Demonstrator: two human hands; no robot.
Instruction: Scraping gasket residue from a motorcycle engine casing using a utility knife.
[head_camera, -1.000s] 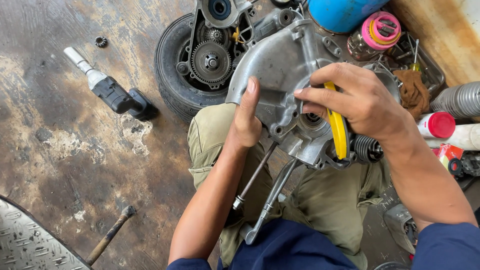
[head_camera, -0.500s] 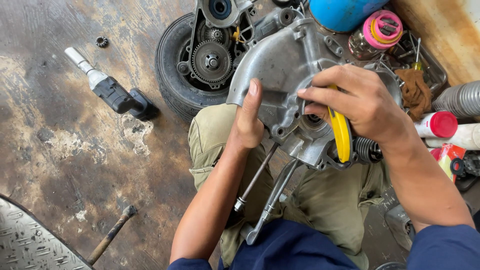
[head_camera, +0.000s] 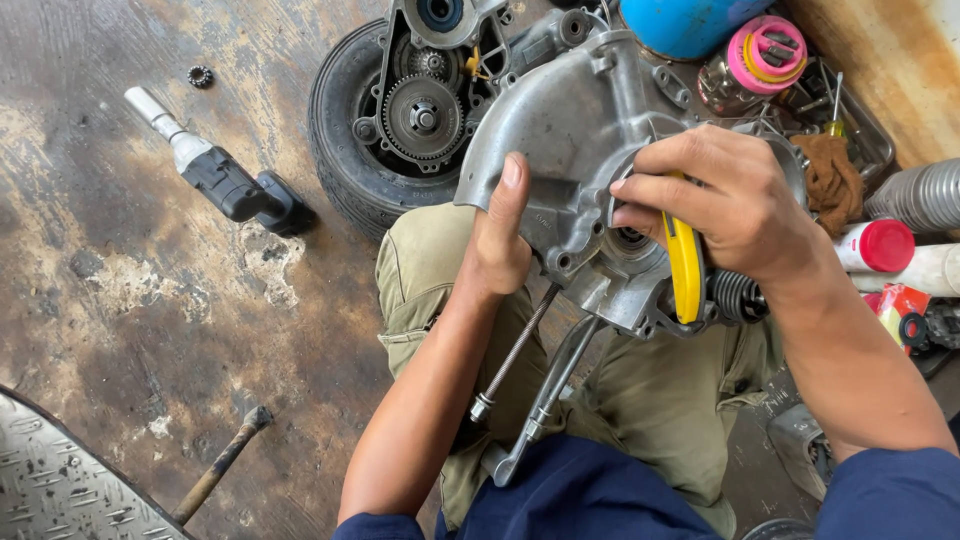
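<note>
Grey cast-metal engine cover (head_camera: 575, 130) rests on the person's lap, its left edge braced by the left hand (head_camera: 500, 235). The right hand (head_camera: 725, 205) closes its grip round one yellow-handled tool (head_camera: 685, 270) at the cover's opening. Bare floor (head_camera: 120, 300) lies open leftward, carrying one impact wrench (head_camera: 215, 175); one tyre (head_camera: 345, 140) sits ahead.

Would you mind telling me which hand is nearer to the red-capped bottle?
Right. The right hand, holding a yellow-handled tool, is beside the red-capped bottle; the left hand braces the metal engine cover's far side.
</note>
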